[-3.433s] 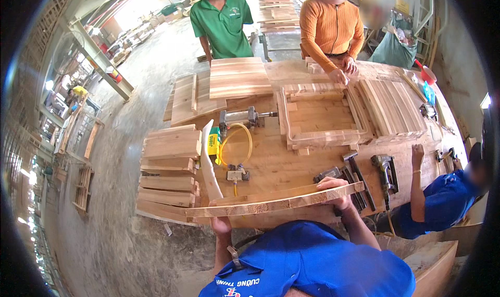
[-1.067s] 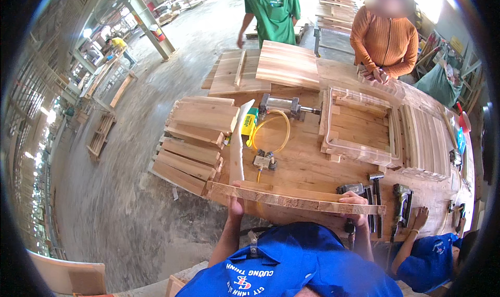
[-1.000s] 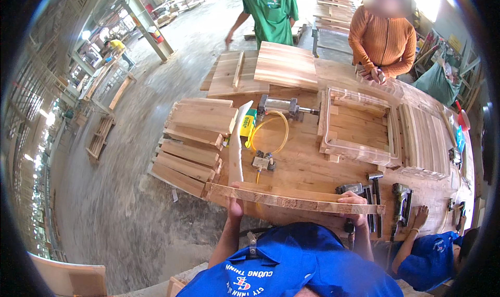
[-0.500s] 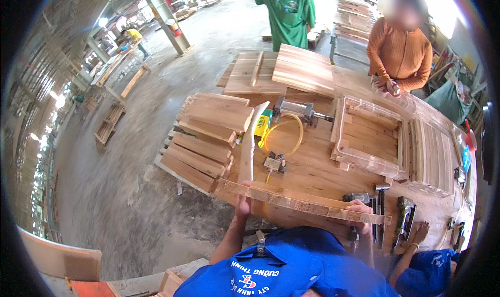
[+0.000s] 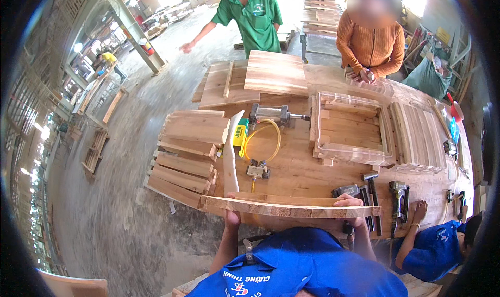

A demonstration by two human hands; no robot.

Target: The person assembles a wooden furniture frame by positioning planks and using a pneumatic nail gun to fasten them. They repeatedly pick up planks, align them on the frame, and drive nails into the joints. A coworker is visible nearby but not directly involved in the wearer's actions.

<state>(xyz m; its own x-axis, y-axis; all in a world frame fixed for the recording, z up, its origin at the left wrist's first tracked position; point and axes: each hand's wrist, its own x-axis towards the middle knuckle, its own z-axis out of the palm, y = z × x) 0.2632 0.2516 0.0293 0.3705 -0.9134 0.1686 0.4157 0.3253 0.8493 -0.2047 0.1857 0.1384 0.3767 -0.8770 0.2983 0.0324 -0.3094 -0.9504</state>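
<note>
A long wooden board (image 5: 291,211) is held edge-on across the front of the workbench. Its left part is in my left hand (image 5: 232,218), with the fingers wrapped round it from below. My right hand (image 5: 349,203) grips it toward the right end, fingers over the top edge. A pale, wavy-edged strip (image 5: 229,156) stands beyond my left hand; whether it touches the board I cannot tell. Beyond the board lie a small valve block (image 5: 257,170) and a yellow air hose (image 5: 279,141) leading toward a metal air cylinder (image 5: 269,115).
Nail guns (image 5: 398,198) and a hammer (image 5: 370,185) lie right of my right hand. A rectangular wooden frame (image 5: 354,156), stacked slats (image 5: 416,135), a pile of planks (image 5: 192,128) and panels (image 5: 276,73) occupy the bench. Co-workers in green (image 5: 255,21), orange (image 5: 372,42) and blue (image 5: 435,247) are nearby.
The view has shifted, moving the bench leftward in the picture. The board is now more level, still in both hands. The arm of the person in green has come down.
</note>
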